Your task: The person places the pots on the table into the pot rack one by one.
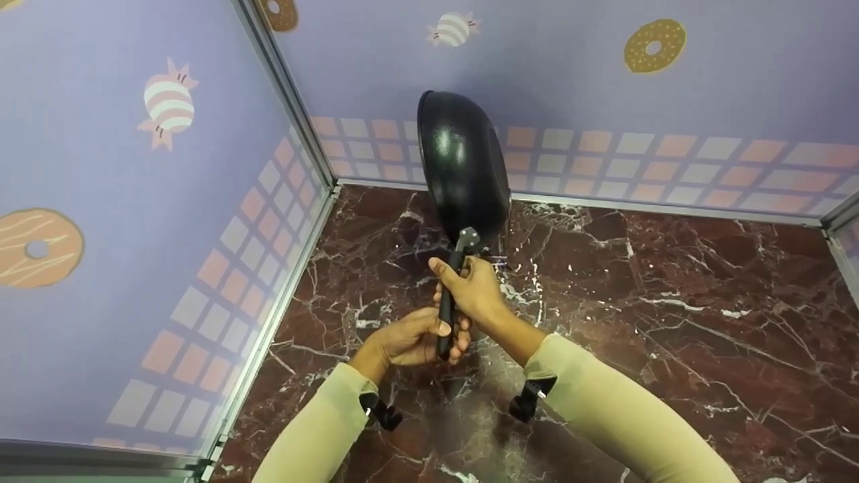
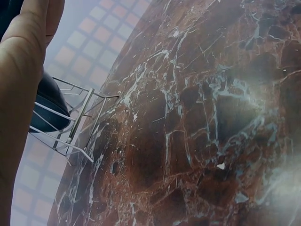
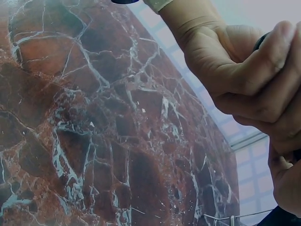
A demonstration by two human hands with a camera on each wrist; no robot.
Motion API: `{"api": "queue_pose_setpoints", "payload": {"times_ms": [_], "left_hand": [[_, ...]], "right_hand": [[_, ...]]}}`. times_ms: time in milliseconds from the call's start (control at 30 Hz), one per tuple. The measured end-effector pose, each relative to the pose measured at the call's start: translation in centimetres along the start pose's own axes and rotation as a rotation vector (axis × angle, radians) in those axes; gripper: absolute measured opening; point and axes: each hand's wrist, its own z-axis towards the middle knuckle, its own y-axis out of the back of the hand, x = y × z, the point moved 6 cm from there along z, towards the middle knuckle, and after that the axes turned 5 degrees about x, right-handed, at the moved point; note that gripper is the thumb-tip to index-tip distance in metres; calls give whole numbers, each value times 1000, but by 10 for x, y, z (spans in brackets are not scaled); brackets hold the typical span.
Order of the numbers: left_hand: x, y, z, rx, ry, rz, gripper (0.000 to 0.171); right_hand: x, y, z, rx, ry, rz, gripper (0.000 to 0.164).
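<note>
A black wok (image 1: 463, 161) stands tilted on its side near the back wall, its rounded underside facing right. Its long black handle (image 1: 446, 305) points toward me, joined by a metal bracket (image 1: 468, 238). My left hand (image 1: 409, 339) grips the handle's near end, thumb on top. Farther up, my right hand (image 1: 478, 288) holds the handle close to the bracket. In the left wrist view, the wok's lower part (image 2: 49, 101) sits among the bars of a metal wire rack (image 2: 84, 110). The wok hides most of that rack in the head view.
Dark red marbled tabletop (image 1: 671, 335) with white veins spreads beneath and to the right. A patterned purple panel (image 1: 570, 80) rises behind the wok, and another panel (image 1: 134, 235) borders the left side. Metal strips edge both panels.
</note>
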Motion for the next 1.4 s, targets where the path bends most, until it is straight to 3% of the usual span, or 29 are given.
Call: {"api": "queue_pose_setpoints", "payload": {"times_ms": [400, 1100, 1400], "left_hand": [[-1, 1, 4, 100, 8, 33, 35], [10, 10, -3, 35, 120, 77, 46], [10, 10, -3, 42, 127, 94, 53]], "right_hand": [[-4, 1, 2, -11, 26, -24, 37], [-13, 2, -1, 23, 6, -127, 36], [-12, 3, -2, 9, -2, -186, 37]]}}
